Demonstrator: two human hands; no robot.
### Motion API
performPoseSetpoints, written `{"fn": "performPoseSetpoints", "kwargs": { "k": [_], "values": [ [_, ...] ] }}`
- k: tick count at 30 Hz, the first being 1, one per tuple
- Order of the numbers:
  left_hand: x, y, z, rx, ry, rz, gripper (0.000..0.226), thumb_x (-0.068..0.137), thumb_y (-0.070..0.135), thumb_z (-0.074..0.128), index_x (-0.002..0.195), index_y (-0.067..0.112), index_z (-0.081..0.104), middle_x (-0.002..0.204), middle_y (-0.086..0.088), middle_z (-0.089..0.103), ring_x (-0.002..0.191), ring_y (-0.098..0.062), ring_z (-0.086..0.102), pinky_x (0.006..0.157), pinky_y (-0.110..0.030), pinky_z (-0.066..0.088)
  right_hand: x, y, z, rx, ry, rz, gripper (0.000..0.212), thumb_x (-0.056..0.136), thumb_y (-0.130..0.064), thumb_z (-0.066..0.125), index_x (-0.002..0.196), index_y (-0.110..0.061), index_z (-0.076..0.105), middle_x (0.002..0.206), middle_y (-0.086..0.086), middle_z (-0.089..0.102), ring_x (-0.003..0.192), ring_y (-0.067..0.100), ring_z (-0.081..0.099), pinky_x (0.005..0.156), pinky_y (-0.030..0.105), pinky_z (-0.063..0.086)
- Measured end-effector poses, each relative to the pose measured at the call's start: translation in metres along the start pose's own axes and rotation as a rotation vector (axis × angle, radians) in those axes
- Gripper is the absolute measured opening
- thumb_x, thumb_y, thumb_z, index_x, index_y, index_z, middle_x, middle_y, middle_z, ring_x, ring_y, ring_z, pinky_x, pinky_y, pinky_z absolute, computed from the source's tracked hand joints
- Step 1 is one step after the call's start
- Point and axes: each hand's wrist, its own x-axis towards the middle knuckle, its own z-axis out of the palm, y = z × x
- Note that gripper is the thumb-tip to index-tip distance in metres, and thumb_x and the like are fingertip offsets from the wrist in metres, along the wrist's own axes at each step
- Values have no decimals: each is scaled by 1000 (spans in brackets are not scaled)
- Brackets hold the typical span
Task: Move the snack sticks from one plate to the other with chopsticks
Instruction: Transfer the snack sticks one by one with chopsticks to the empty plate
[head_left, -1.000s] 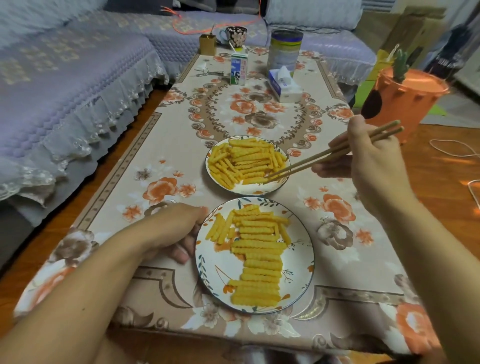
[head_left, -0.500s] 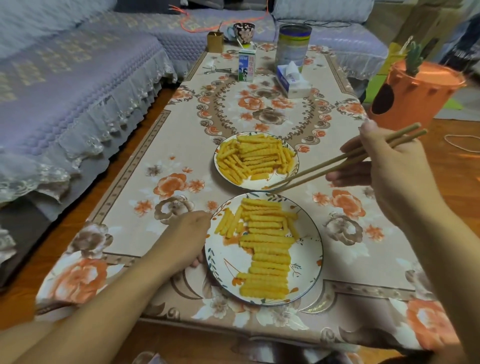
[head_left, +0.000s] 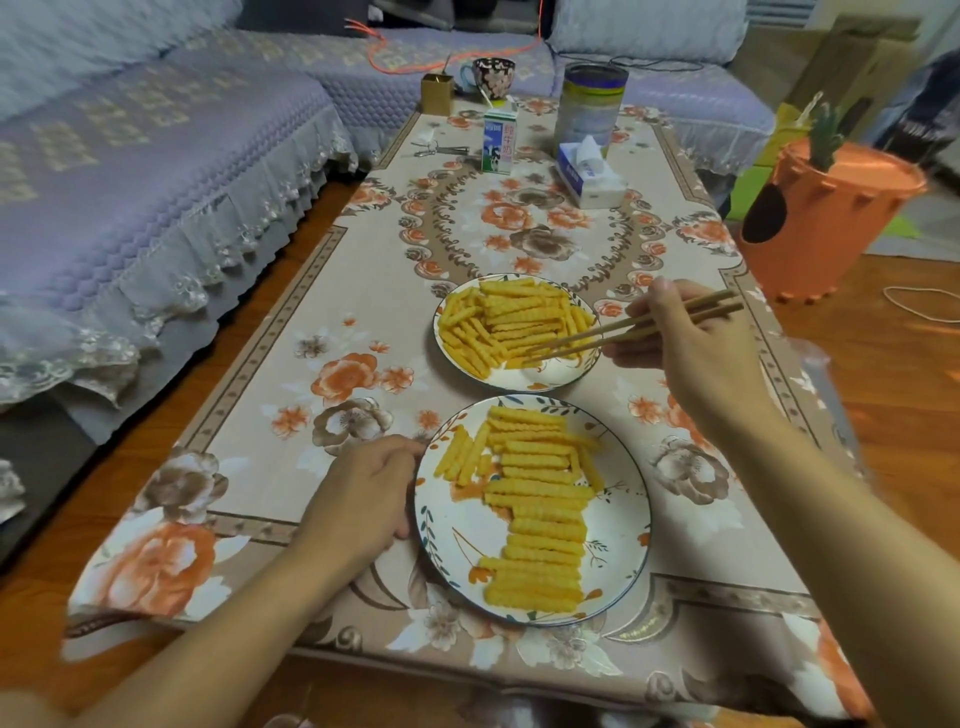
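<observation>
Pinching chopsticks (head_left: 618, 331), right hand (head_left: 696, 348) over far plate (head_left: 457, 358); left hand (head_left: 363, 493) curled beside near plate (head_left: 441, 535).

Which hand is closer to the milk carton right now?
Right. The right hand holds chopsticks by the far plate, nearer the milk carton; the left hand rests beside the near plate.

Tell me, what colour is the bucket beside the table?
Orange, with a black oval patch; the head view shows it.
</observation>
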Motion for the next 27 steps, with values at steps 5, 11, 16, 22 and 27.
{"fn": "performPoseSetpoints", "kwargs": {
  "k": [5, 11, 16, 22, 27],
  "values": [
    [1, 1, 0, -11, 1, -2, 37, 99, 13, 39, 81, 27, 69, 47, -9, 59, 40, -15, 53, 51, -29, 42, 1, 0, -5, -33, -4, -2, 43, 110, -31, 44, 95, 4, 66, 81, 29, 71, 68, 35, 76, 64, 40, 65],
    [0, 5, 0, -6, -20, 5, 36, 99, 16, 39, 82, 27, 69, 46, -7, 59, 37, -14, 51, 54, -31, 43, -3, 2, -4, -62, -47, 9, 42, 109, -34, 43, 98, 1, 65, 85, 28, 71, 73, 35, 76, 65, 37, 65],
    [2, 7, -1, -2, -45, -15, 36, 99, 16, 39, 89, 26, 72, 46, -2, 59, 39, -14, 52, 50, -29, 45, -11, -28, -13, 56, -63, -28, 47, 111, -33, 37, 94, 2, 62, 77, 23, 72, 71, 38, 74, 68, 44, 65],
    [4, 6, -2, 17, -64, -28, 37, 99, 19, 38, 87, 25, 72, 50, -8, 61, 39, -14, 54, 50, -29, 45, -53, -47, -11, -27, -431, -25, 49, 104, -35, 39, 87, 5, 61, 74, 27, 67, 65, 40, 73, 66, 54, 62],
    [4, 6, -3, 31, -74, -19, 38, 100, 20, 36, 88, 23, 72, 52, -7, 62, 41, -15, 56, 53, -29, 47, -58, -42, -3, -26, -513, -115, 48, 98, -41, 43, 89, 1, 65, 74, 24, 68, 65, 37, 72, 63, 52, 58]
  ]
}}
